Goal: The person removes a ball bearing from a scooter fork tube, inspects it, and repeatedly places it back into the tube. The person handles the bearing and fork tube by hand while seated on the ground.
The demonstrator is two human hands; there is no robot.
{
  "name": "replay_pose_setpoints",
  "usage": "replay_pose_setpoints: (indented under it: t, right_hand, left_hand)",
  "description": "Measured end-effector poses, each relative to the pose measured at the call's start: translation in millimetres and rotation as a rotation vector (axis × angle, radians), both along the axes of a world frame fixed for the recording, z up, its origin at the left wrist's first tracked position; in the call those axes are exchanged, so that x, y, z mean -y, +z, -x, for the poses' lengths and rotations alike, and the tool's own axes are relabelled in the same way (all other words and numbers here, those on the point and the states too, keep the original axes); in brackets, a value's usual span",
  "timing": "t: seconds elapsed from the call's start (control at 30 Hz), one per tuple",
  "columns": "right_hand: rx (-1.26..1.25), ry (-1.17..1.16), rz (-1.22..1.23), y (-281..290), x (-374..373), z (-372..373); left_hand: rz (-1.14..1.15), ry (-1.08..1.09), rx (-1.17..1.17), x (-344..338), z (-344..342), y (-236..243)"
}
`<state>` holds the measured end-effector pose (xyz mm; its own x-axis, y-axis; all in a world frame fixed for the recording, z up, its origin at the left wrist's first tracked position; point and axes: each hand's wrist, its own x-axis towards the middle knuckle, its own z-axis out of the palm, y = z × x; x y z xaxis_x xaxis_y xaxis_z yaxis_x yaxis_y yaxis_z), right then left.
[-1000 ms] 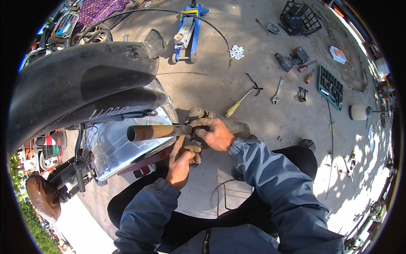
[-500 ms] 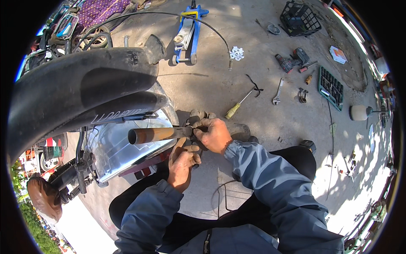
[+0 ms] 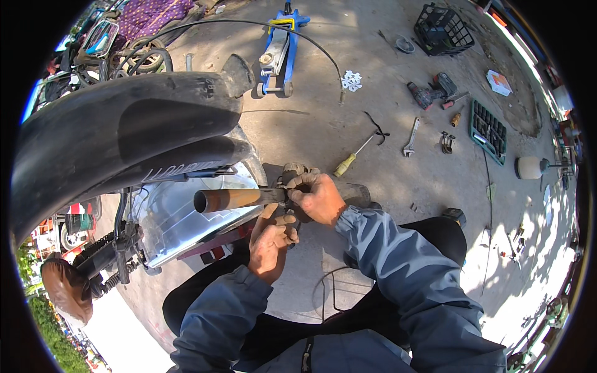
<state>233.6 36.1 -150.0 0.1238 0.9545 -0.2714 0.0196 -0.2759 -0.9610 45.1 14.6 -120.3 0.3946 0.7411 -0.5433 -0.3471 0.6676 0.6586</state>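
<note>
A rusty metal tube (image 3: 231, 199) points left in front of me, its round hollow end nearest the scooter. At its right end, my right hand (image 3: 316, 198) is closed in a pinch over a dark joint; the small part between the fingertips is hidden. Just below the tube, my left hand (image 3: 270, 244) has its fingers curled, one reaching up against the tube's underside. What those fingers hold is hidden. A large black mudguard (image 3: 168, 112) and a shiny silver panel (image 3: 180, 217) of the scooter lie left of the tube.
A blue floor jack (image 3: 281, 53) stands beyond, with a black cable (image 3: 249, 23) arching over it. On the concrete lie a yellow-handled screwdriver (image 3: 346, 165), an adjustable wrench (image 3: 411, 137), a cordless drill (image 3: 423, 94), a socket case (image 3: 488, 132) and a black crate (image 3: 443, 30).
The view has shifted slightly, moving the scene a little to the right. Both hands stay at the tube's right end, their fingers only slightly changed.
</note>
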Motion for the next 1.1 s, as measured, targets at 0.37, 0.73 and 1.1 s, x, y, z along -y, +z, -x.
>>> replay_pose_setpoints:
  t: [0.37,0.73,1.1]
  right_hand:
    - [0.062,0.024,-0.013,14.2,0.8,-0.6]
    - [0.096,0.002,-0.099,18.0,6.0,-4.7]
    - [-0.202,0.054,-0.147,36.6,10.0,-14.2]
  left_hand:
    - [-0.003,0.006,0.043,4.1,-1.7,5.1]
    - [0.031,0.046,0.022,4.8,-9.9,7.3]
    - [-0.066,0.116,-0.009,5.3,-22.4,34.2]
